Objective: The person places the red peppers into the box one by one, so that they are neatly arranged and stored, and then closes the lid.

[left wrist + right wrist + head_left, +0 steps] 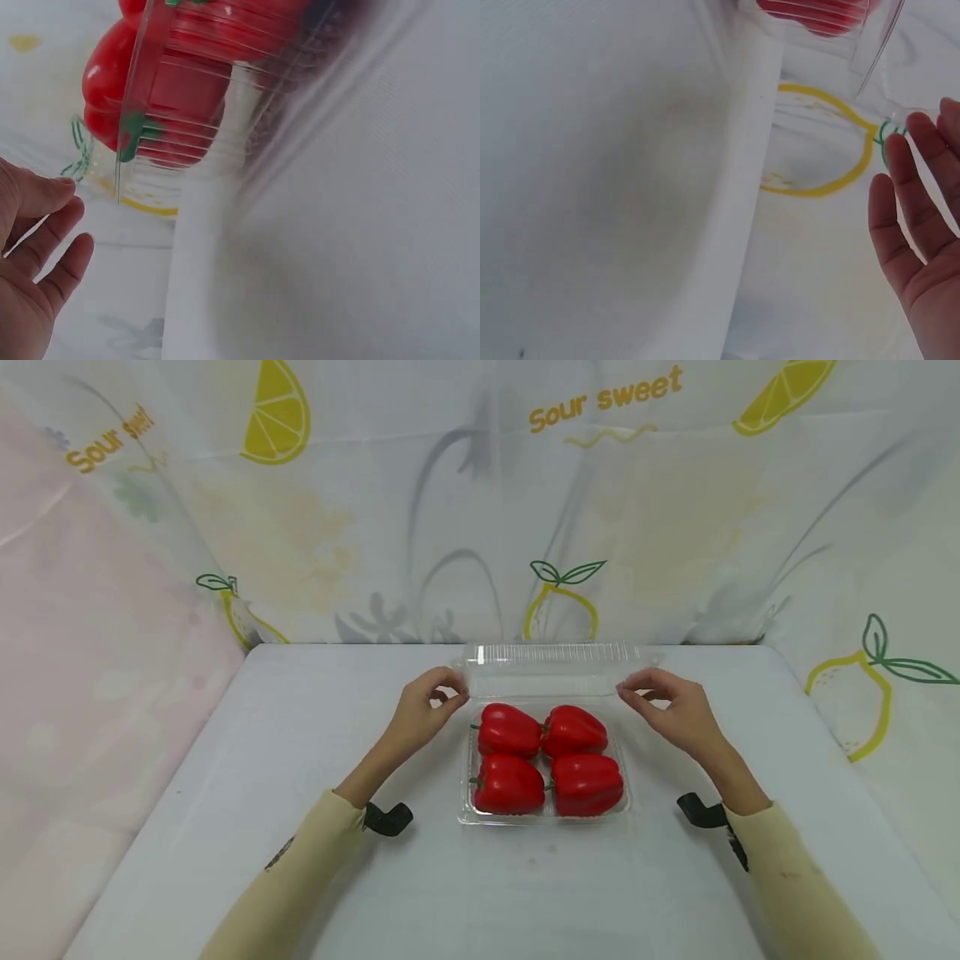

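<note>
A clear plastic clamshell box lies open on the table with several red bell peppers with green stems, two to a row. Its transparent lid stands raised along the far side. At the lid's left front corner, my left hand pinches the edge between thumb and forefinger. My right hand pinches the opposite corner in the same way. Through the ribbed box wall, the left wrist view shows a bell pepper. The right wrist view has the right hand's fingers beside the lid, its thumb out of sight.
The box rests on a white table, whose far edge meets a hanging cloth printed with lemons. Black curved pieces stick out from both sleeves at the wrists.
</note>
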`<action>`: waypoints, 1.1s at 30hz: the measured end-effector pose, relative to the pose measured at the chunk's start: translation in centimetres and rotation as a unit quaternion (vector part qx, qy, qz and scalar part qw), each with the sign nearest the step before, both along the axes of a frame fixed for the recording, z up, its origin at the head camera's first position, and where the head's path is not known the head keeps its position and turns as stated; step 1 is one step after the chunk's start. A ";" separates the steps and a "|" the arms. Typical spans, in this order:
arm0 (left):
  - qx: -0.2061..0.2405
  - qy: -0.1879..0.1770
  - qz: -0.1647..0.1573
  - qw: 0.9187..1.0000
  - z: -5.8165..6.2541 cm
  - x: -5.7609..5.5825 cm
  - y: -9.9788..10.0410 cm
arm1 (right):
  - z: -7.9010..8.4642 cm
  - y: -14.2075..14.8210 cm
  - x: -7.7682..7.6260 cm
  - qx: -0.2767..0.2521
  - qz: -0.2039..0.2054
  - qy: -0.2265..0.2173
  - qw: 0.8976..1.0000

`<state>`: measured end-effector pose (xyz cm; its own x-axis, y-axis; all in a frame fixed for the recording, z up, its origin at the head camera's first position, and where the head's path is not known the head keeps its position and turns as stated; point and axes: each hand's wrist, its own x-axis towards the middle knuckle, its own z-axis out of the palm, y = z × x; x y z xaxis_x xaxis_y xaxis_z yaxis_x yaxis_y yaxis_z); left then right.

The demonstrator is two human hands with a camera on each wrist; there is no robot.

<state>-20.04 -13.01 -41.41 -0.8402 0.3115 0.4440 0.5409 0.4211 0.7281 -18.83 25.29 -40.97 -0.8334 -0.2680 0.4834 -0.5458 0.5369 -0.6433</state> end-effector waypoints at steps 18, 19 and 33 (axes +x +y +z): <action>-0.142 -0.014 -0.062 0.988 0.5 3.5 -2.4 | 0.7 2.2 3.4 0.113 0.095 -0.075 0.986; -0.151 -0.023 -0.062 0.986 0.6 3.8 -2.5 | 0.7 2.3 3.6 0.121 0.100 -0.085 0.984; -0.116 -0.198 -0.141 0.963 1.1 7.1 -3.0 | 0.8 2.2 5.8 0.174 0.096 -0.192 0.961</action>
